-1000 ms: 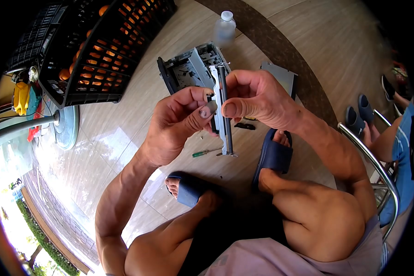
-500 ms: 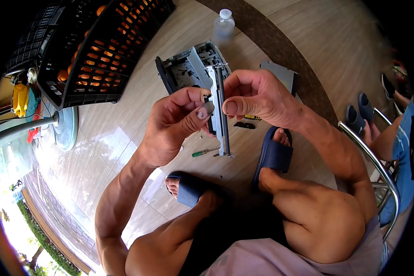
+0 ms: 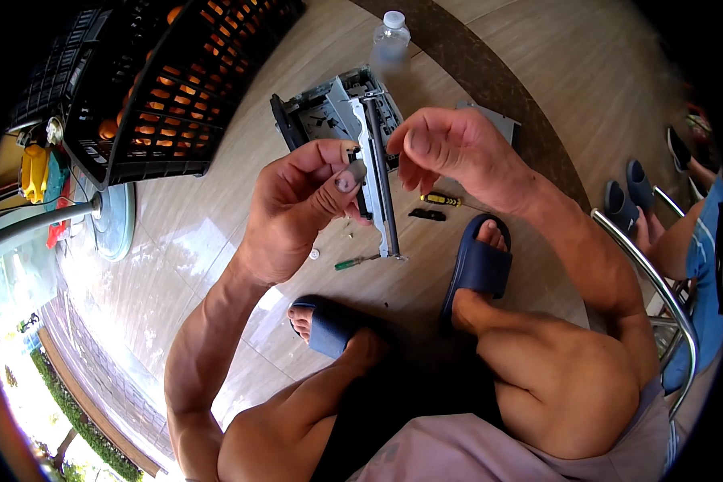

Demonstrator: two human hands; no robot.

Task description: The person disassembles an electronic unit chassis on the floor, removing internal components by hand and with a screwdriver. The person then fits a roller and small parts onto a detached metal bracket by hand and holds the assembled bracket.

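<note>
My left hand [image 3: 305, 197] pinches a long, narrow metal and black roller assembly [image 3: 381, 181] by its left side, holding it upright above the floor. Just right of the assembly is my right hand [image 3: 462, 157], its fingers apart and nothing visible between them. Behind the assembly, an opened grey and black device casing [image 3: 329, 112] lies on the floor. Below the hands are a green-handled screwdriver [image 3: 353, 263], a yellow and black screwdriver [image 3: 442, 199] and a small black part [image 3: 427, 214].
Black crates [image 3: 161, 104] with orange fruit stand at upper left. A clear bottle [image 3: 391, 44] is beyond the casing, and a grey metal plate [image 3: 494, 120] lies behind my right hand. At right are a metal chair frame [image 3: 659, 273] and a seated person [image 3: 703, 281].
My right hand has let go of the roller assembly and moved slightly right, its fingers spreading. The assembly, in my left hand, has shifted a little up and left.
</note>
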